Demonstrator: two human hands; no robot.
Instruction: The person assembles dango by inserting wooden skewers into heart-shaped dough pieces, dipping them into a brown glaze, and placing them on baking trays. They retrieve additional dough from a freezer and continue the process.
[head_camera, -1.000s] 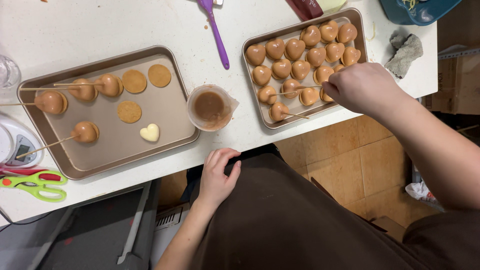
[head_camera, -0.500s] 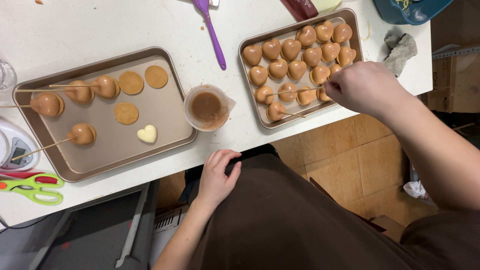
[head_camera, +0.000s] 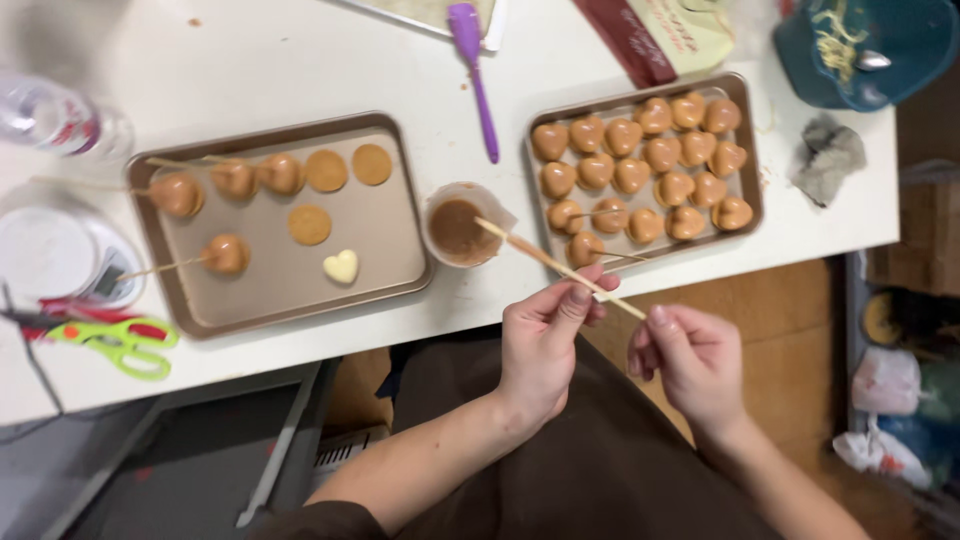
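Note:
My left hand (head_camera: 545, 345) and my right hand (head_camera: 690, 355) are both raised just off the table's front edge, pinching a thin wooden skewer (head_camera: 545, 262) between them. The stick slants up to the left, and its far tip hangs over a small cup of brown coating (head_camera: 460, 228). Beyond my hands a baking tray (head_camera: 745, 150) holds several caramel-coloured heart-shaped candies (head_camera: 630, 172), two of them with sticks in. A second tray (head_camera: 390, 290) to the left carries several coated pieces on sticks (head_camera: 225, 253), flat round discs (head_camera: 310, 224) and one white heart (head_camera: 341, 266).
A purple spatula (head_camera: 476, 75) lies between the trays. Green-and-red scissors (head_camera: 105, 338) and a round white lid (head_camera: 50, 255) sit at the far left beside a clear bottle (head_camera: 50, 115). A teal bowl (head_camera: 865, 50) and a crumpled grey cloth (head_camera: 828, 158) are at the right corner.
My right hand came off the heart tray with a skewer. My left hand rose from my lap and took hold of the stick too. The camera view shifted closer.

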